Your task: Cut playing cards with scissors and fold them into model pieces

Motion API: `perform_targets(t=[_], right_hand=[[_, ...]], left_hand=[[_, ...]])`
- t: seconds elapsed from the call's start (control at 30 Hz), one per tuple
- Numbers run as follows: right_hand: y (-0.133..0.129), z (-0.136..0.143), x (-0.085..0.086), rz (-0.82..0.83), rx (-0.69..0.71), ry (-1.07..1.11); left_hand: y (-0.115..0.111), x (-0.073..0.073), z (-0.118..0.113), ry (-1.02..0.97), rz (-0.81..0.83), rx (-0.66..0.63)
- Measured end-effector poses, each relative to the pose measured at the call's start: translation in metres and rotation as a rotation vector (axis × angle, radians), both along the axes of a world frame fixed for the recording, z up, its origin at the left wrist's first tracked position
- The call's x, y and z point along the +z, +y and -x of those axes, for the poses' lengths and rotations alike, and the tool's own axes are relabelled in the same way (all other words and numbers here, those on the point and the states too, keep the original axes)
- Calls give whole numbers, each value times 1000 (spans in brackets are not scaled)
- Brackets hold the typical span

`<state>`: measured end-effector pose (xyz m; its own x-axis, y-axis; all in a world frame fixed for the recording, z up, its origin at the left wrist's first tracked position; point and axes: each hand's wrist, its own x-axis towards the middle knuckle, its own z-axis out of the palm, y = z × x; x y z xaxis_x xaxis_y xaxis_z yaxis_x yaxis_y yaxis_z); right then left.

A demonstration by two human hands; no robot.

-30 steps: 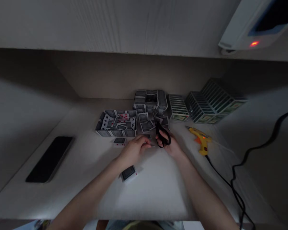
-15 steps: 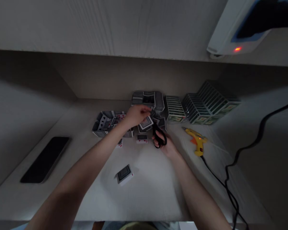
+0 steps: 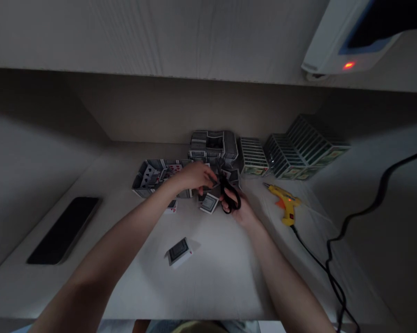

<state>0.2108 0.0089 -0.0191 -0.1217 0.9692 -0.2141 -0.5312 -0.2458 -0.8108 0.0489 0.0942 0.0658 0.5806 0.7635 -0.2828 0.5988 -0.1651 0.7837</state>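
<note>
White desktop (image 3: 222,284) under a low shelf (image 3: 125,41): two hands working apart among playing cards.

Nearest, open desk runs from the front edge to a small card stack (image 3: 179,251), with room to either side; a smartphone (image 3: 64,231) lies left. Beyond, the right hand (image 3: 242,209) grips black scissors (image 3: 225,185), a loose card (image 3: 209,203) lying just left of their handles. Close by the blades, the left hand (image 3: 194,177) bends its fingers; whether it pinches anything, I cannot tell. Behind its wrist, an open card-walled tray (image 3: 142,188) holds cards, partly hidden. Farther back, a card-covered box (image 3: 198,144) has a top opening, its inside too dark to read.
</note>
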Motion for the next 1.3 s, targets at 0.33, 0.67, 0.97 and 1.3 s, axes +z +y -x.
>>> perform_targets(t=[0.33,0.67,0.97,1.3], right_hand=[[-1,-1,-2,9,9,-19],[-2,-3,0,6,11,-8],[-2,-1,0,-13,-7,-11],[-5,-1,1,-52,-13,-58]], left_hand=[[100,26,-42,-54,-719,314],[80,36,-26,30,-689,263],[-54,-7,1,406,-330,-239],[-75,-44,0,270,-351,-142]])
